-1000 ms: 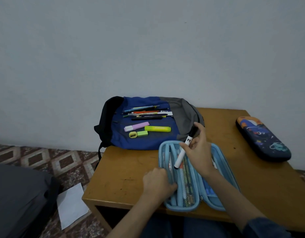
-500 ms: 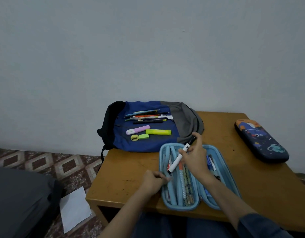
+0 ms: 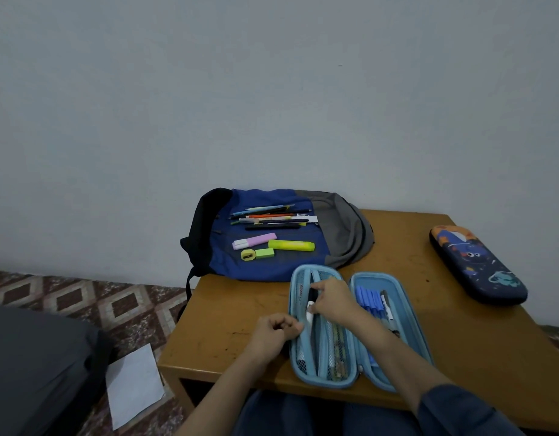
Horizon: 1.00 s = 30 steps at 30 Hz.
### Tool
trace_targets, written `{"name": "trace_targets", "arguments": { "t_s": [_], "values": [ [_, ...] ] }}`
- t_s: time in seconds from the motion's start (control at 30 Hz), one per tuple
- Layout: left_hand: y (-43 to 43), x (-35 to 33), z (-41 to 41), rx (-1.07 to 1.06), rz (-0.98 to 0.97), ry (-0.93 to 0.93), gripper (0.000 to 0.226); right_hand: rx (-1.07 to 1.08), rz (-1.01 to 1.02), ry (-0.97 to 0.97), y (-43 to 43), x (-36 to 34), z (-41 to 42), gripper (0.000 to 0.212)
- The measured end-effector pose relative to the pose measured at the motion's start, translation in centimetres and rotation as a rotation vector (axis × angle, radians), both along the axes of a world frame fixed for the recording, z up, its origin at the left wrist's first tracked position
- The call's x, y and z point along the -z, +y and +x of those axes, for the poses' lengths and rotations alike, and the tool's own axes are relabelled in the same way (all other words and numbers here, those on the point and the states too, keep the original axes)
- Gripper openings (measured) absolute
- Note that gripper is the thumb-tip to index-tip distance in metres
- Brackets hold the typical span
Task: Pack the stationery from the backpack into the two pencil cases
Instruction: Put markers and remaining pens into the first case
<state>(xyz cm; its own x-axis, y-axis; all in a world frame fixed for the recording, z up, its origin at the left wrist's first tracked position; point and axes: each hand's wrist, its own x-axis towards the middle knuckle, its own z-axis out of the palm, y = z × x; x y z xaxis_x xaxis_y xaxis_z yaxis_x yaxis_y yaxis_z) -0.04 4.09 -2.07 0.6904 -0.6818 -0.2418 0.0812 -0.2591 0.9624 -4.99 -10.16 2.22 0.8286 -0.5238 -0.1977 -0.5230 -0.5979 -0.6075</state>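
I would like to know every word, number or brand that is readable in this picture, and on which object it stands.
No text here can be read.
White card of the pen pack on the backpack: dark print, too small to read.
Marker in the right hand: a dark mark on the white barrel, blurred.
Dark pencil case: cartoon pictures only, no words visible.

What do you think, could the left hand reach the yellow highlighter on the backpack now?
Probably yes: the left hand only holds the pencil case edge, and nothing blocks its way to the highlighter.
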Motion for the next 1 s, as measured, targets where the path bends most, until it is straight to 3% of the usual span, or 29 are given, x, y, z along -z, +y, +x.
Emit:
{"name": "trace_targets", "arguments": {
  "t_s": [0.07,0.13,0.23,0.47,0.93,1.0],
  "values": [
    [0.1,0.0,0.0,0.015,-0.012,0.011,0.015,0.011,-0.057,0.039,0.4,-0.3,0.1,0.048],
    [0.2,0.1,0.0,0.029,-0.018,0.011,0.014,0.049,-0.069,0.060,0.8,-0.4,0.3,0.019],
    [0.2,0.1,-0.1,0.032,-0.026,-0.015,0.015,0.124,0.042,0.081,1.0,0.0,0.7,0.032],
    [0.0,0.5,-0.3,-0.015,-0.013,-0.040,0.012,0.201,0.319,0.097,1.6,0.7,0.9,0.035],
    [-0.1,0.7,0.4,-0.157,-0.013,0.041,0.015,0.251,0.236,0.061,2.7,0.5,0.7,0.010],
    [-0.1,0.7,0.4,-0.160,0.000,0.036,0.015,0.248,0.175,0.036,2.7,0.7,0.9,0.016]
  ]
}}
